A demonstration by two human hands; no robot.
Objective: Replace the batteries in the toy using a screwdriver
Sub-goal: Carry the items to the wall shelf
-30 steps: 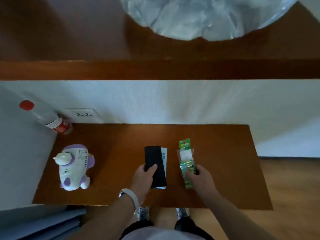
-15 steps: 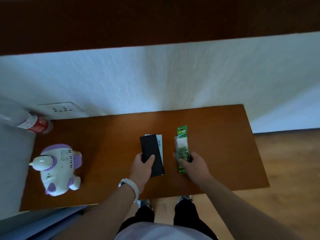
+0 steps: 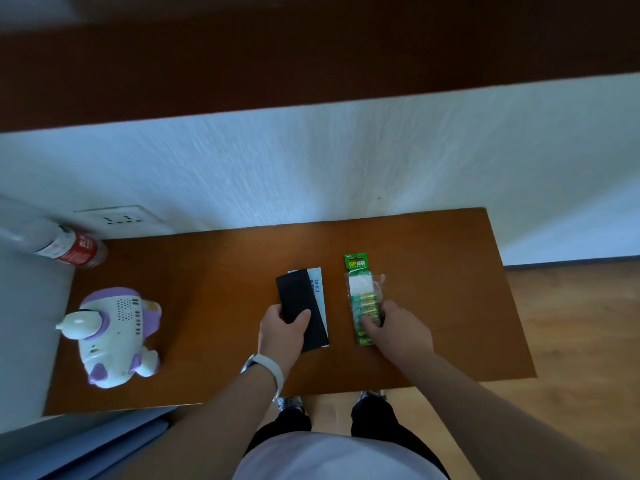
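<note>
Both my forearms reach forward over the near edge of the desk [image 3: 225, 265]. My left hand [image 3: 282, 327], a white band [image 3: 268, 368] on its wrist, grips the near end of the black case [image 3: 301, 303], thumb laid across the top and fingers curled round its left edge; the case lies on a pale card [image 3: 320, 289]. My right hand [image 3: 398, 329] holds the green battery pack [image 3: 360, 296] just beside it, thumb pressing on the face and fingers wrapped round the right edge. The white and purple toy [image 3: 114, 336] lies well apart at the desk's left end, near a bottle [image 3: 74, 249].
</note>
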